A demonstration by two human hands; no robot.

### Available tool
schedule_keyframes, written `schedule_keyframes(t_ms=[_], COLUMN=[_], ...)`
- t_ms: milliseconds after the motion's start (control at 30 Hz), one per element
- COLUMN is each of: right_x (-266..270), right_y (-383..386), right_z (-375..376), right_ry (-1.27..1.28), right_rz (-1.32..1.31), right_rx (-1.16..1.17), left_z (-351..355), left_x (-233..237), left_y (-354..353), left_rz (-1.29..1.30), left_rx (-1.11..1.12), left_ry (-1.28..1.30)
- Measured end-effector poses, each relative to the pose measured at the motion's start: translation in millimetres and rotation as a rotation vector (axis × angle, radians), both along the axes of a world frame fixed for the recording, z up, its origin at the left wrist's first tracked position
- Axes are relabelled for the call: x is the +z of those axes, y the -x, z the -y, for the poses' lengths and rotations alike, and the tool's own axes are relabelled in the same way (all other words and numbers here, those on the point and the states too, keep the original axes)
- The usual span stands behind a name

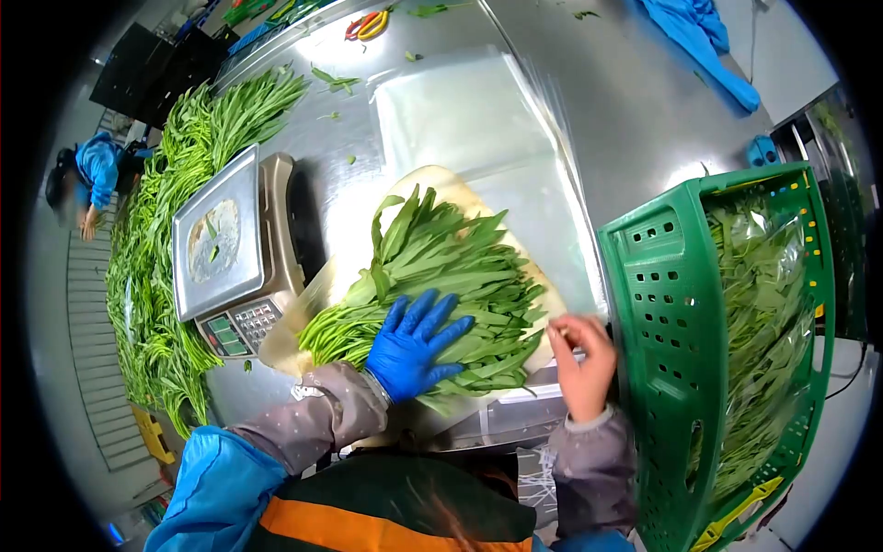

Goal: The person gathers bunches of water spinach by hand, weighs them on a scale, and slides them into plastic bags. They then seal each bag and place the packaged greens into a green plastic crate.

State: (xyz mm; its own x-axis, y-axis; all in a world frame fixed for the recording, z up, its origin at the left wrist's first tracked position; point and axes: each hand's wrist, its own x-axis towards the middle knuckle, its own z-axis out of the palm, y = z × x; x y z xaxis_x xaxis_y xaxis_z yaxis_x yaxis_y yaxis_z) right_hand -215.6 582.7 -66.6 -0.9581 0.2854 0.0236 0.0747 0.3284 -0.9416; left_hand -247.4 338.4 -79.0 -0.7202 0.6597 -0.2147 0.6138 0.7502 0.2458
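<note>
My left hand (pixel 418 345), in a blue glove, lies with fingers spread on a bunch of leafy greens (pixel 460 267). The stems point left and the leaves fan up and right. Under the bunch is a pale rounded sheet (pixel 543 290), with clear film (pixel 308 308) by the stems. Just right of the leaves is my bare right hand (pixel 584 363), its thumb and index finger pinched together near the sheet's edge. Whatever may be between those fingertips is too small to make out.
A scale (pixel 221 239) with a metal tray stands left, beside a long heap of greens (pixel 147 267). Clear plastic bags (pixel 469 110) lie behind the bunch, scissors (pixel 371 26) farther back. A green crate (pixel 658 304) holding bagged greens stands right. Another person (pixel 99 170) is far left.
</note>
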Motion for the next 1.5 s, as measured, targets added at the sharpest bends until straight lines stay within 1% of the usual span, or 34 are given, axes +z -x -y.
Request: schedule_keyframes(t_ms=[67, 133, 233, 333, 367, 467, 600, 667, 733, 767, 800, 833, 900, 967, 1033, 1067, 1133, 1167, 1200, 1233, 1267, 1333, 1367, 1400, 1467, 1500], right_x=[-9.8, -17.4, -27.9, -39.3, -38.0, -44.7, -55.7, -49.0, -48.6, -35.3, -14.7, 1.5, 26.4, 51.2, 46.7, 42.1, 34.0, 45.1, 53.8, 60.9, 64.9, 42.6, 35.7, 28.4, 1.6, -26.4], right_y=[24.6, 42.1, 57.7, 62.4, 62.2, 59.9, 65.3, 69.5, 61.5, 53.5, 41.0, 23.0, -25.0, -63.7, -120.5, -139.0, -161.6, -146.1, -129.7, -111.2, -92.7, -57.9, -34.6, -12.7, 12.6, 9.1], right_z=[1.2, 8.9, 22.4, 26.5, 25.3, 22.5, 24.1, 10.2, 7.1, 0.4, -1.8, -9.7, -37.5, -65.1, -71.0, -77.3, -87.3, -75.7, -62.2, -48.8, -35.6, -4.4, 8.2, 18.5, 35.7, 37.6], right_ry=[0.011, -0.037, -0.239, -0.303, -0.25, -0.279, -0.391, -0.454, 0.367, 0.44, 0.459, 0.546, 0.658, 0.666, 0.54, 0.054, -0.895, -0.315, -0.209, -0.103, 0.0, -0.071, -0.1, -0.129, -0.122, -0.264], right_rz=[-0.026, -0.004, -0.094, -0.13, -0.14, -0.163, -0.198, -0.208, 0.053, 0.084, 0.143, 0.19, 0.411, 0.581, 0.943, 0.875, 0.649, 0.653, 0.59, 0.523, 0.454, 0.13, 0.012, -0.106, -0.075, -0.083], right_rx=[0.028, 0.102, 0.194, 0.205, 0.191, 0.196, -0.014, -0.093, -0.199, -0.148, -0.134, -0.01, 0.398, 0.882, 0.696, 0.716, 0.663, 0.327, 0.306, 0.274, 0.243, 0.187, 0.21, 0.234, 0.171, 0.206], left_z=[1.0, 1.5, 1.2, 1.0, 1.3, 1.4, -0.9, -1.3, -1.0, -0.7, -0.8, -0.6, 0.5, 1.4, 1.5, 0.4, -4.2, -7.5, -10.4, -15.3, -19.7, -31.2, -39.0, -43.7, -50.0, -50.4], left_x=[-1.4, -2.7, -3.0, -3.7, -4.1, -4.2, -5.8, -3.5, -2.9, -3.7, -4.6, -5.1, -5.3, -4.5, -0.7, 3.1, 14.7, 25.2, 37.1, 48.5, 49.2, 48.5, 41.1, 37.6, 31.4, 22.5], left_y=[-3.5, -3.9, -3.7, -3.2, -3.0, -4.4, -4.9, -4.0, -3.3, -3.7, -3.7, -3.6, -4.2, -3.7, -2.8, -1.9, 0.1, -0.5, -2.4, -2.3, 1.3, 15.5, 21.9, 29.7, 45.0, 49.7], left_rz=[-0.003, -0.015, -0.016, -0.004, -0.003, 0.002, -0.007, 0.017, 0.02, 0.015, 0.008, 0.01, 0.013, 0.021, 0.024, 0.025, 0.016, 0.009, 0.008, -0.022, -0.085, -0.206, -0.255, -0.266, -0.284, -0.26], left_rx=[0.015, 0.022, 0.032, 0.035, 0.035, 0.042, 0.043, 0.051, 0.052, 0.049, 0.046, 0.045, 0.046, 0.042, 0.041, 0.043, 0.063, 0.092, 0.115, 0.145, 0.082, -0.03, -0.028, -0.023, -0.018, -0.001], left_ry=[0.003, -0.013, -0.018, -0.019, -0.019, -0.013, -0.001, -0.016, -0.024, -0.028, -0.034, -0.041, -0.054, -0.07, -0.087, -0.095, -0.127, -0.15, -0.168, -0.281, -0.314, -0.38, -0.39, -0.322, -0.187, -0.143])
